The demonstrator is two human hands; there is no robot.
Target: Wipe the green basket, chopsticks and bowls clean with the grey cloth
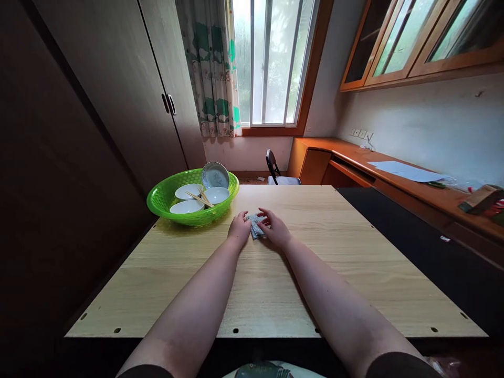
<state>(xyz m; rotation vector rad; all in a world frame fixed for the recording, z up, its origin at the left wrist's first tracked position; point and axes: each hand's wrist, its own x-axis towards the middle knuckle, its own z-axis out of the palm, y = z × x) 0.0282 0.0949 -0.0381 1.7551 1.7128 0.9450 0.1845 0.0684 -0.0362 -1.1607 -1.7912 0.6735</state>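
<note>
A small blue-grey folded cloth lies on the light wooden table in front of me. My left hand rests at the cloth's left edge with its fingers curled on it. My right hand lies on the cloth's right side, fingers bent over it. Both hands grip the cloth between them, and most of it is hidden under the fingers.
A green plastic basket at the table's far left holds several white bowls and wooden chopsticks. A dark wardrobe stands to the left, a chair beyond the table, and a wooden desk with papers on the right.
</note>
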